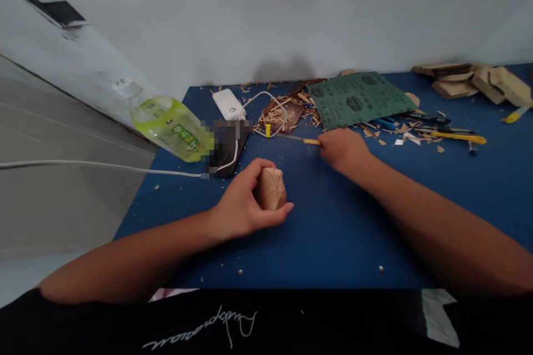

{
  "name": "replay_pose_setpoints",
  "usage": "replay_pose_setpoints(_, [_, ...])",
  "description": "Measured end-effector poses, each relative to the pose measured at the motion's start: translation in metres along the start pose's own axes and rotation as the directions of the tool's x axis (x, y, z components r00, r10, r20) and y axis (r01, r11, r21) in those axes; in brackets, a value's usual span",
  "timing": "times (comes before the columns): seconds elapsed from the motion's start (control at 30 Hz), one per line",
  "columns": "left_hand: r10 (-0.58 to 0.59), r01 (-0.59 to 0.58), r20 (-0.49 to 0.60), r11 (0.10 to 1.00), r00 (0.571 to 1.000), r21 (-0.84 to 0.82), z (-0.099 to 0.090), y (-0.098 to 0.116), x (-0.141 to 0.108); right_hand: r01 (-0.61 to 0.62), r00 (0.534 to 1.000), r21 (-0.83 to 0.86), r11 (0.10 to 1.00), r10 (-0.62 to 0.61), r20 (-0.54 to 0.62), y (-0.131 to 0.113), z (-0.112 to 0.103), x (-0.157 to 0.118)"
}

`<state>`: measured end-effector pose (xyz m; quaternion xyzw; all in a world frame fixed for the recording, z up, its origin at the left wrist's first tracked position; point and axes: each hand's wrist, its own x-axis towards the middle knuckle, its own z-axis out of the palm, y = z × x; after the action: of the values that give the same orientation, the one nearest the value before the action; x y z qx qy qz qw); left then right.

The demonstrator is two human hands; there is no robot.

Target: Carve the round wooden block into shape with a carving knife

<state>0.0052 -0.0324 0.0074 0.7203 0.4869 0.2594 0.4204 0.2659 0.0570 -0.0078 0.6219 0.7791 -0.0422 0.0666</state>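
Wood block (271,188), pale and cut into rough, rounded facets, is held in the left hand (244,202), with the forearm laid in from the lower left and the hand low over the dark blue tabletop (333,238). Its fingers (260,173) are curled closely over the top of the block, and the bare wood is left showing just beyond the fingertips. The right hand (343,150) is closed into a firm fist, knuckles raised, with the forearm angled in from the lower right. A slim carving tool (295,138) is gripped in those fingers, its yellow-tipped wooden handle projecting from the fist and its thin steel shaft directed left, well apart from the block.

Just beyond the right fingers lies a sheet of green sandpaper (358,100), and a scatter of pale wood shavings (275,120) is heaped beyond the tool's tip. A yellow utility knife (458,137) and blue-handled tools (387,122) are laid among chips to the right of those fingers. Sawn wood offcuts (478,80) are piled farther right. Beyond the left fingers, a white power bank (227,104), a partly blurred dark phone (229,147) and a green-labelled plastic bottle (169,127) are placed near the table's edge, linked by white cable (104,165).
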Motion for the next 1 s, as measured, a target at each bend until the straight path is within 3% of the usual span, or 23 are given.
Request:
replay_pose_setpoints(0.07, [-0.004, 0.005, 0.022, 1.0, 1.0, -0.017, 0.0, -0.001, -0.003, -0.044, 0.994, 0.014, 0.999, 0.045, -0.096, 0.008, -0.001, 0.002])
replay_pose_setpoints(0.2, [-0.024, 0.025, -0.025, 1.0, 0.999, 0.017, -0.001, -0.009, 0.001, 0.213, 0.967, 0.139, 0.967, -0.187, -0.174, -0.003, 0.002, -0.008])
replay_pose_setpoints(0.3, [-0.048, 0.056, 0.059, 0.989, 0.997, -0.134, 0.0, -0.016, 0.006, 0.334, 0.94, 0.307, 0.891, -0.29, -0.181, -0.015, 0.014, -0.014])
replay_pose_setpoints(0.4, [-0.063, 0.105, 0.132, 0.932, 0.989, -0.346, 0.004, -0.021, 0.01, 0.328, 0.945, 0.536, 0.778, -0.271, -0.186, -0.015, 0.029, -0.011])
replay_pose_setpoints(0.57, [-0.067, 0.068, 0.016, 0.912, 0.998, -0.404, 0.006, -0.025, 0.016, 0.244, 0.964, 0.711, 0.66, -0.242, -0.106, -0.01, 0.041, -0.003])
replay_pose_setpoints(1.0, [-0.162, 0.169, 0.067, 0.773, 0.984, -0.612, 0.008, -0.039, 0.024, 0.286, 0.949, 0.694, 0.661, -0.294, -0.111, -0.008, 0.039, -0.004])
